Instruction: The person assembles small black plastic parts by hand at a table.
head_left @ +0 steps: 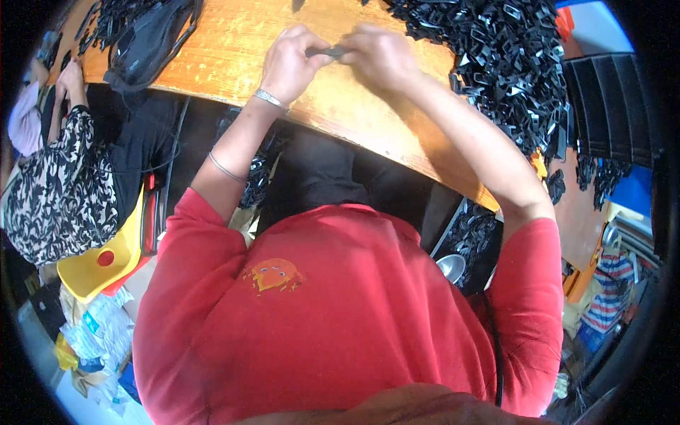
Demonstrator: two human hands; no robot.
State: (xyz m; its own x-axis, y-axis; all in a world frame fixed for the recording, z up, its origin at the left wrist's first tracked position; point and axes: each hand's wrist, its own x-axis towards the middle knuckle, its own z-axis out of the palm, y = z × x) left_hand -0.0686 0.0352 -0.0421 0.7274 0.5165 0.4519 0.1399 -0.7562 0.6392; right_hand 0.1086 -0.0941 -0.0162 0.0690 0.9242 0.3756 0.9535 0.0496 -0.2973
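Observation:
My left hand (289, 65) and my right hand (380, 55) meet over the orange wooden table (234, 49), both pinching one small black plastic part (327, 51) between their fingertips. A silver bracelet sits on my left wrist. To the right of my right hand lies a large heap of similar black plastic parts (510, 64), spreading to the table's right edge. My red shirt fills the lower middle of the view.
A black bag (149, 39) lies on the table at the far left, with more black parts beside it. A person in a black-and-white patterned top (60, 191) sits at my left on a yellow stool (106, 258). Black crates (609, 106) stand at right.

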